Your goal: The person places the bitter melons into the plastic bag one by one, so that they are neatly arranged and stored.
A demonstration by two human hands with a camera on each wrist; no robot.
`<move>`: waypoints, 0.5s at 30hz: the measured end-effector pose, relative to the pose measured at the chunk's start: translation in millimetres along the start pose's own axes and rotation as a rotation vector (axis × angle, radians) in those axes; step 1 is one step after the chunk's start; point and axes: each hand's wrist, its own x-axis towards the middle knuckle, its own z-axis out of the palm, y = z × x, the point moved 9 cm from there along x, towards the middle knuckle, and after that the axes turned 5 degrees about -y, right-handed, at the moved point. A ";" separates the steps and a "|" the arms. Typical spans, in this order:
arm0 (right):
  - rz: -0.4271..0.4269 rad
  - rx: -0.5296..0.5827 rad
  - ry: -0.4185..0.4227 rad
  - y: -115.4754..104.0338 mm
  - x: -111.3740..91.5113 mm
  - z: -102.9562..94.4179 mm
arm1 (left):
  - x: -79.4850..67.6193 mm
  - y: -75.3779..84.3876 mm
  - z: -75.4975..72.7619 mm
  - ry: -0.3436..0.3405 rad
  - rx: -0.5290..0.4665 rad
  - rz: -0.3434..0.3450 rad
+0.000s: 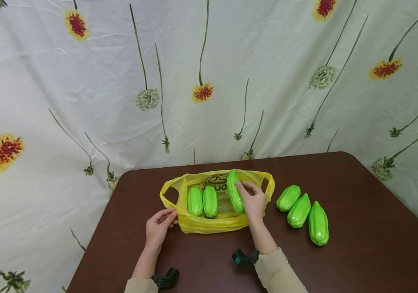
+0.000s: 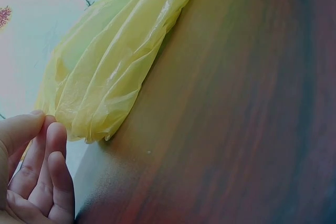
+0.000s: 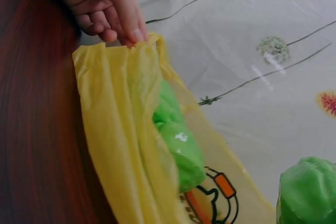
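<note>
A yellow plastic bag (image 1: 212, 226) lies with its mouth spread wide on the table. My left hand (image 1: 159, 228) pinches the bag's near left edge between thumb and fingertip, as the left wrist view shows close up. In my right hand (image 1: 254, 201) is a shiny green ridged gourd (image 1: 234, 191), held upright over the right part of the bag's opening. Two similar green gourds (image 1: 195, 201) lie side by side in the bag's left half. The right wrist view shows the held gourd (image 3: 307, 192) only at its lower right corner.
Three more green gourds (image 1: 298, 211) lie on the dark brown table (image 1: 370, 240) to the right of the bag. A pale cloth (image 1: 223, 122) with printed flowers hangs behind the table's far edge. Each wrist carries a black device (image 1: 245, 257).
</note>
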 end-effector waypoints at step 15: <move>0.121 -0.092 0.009 31.5 11.5 22.0 | 2.3 -3.3 -0.6 0.007 0.011 0.001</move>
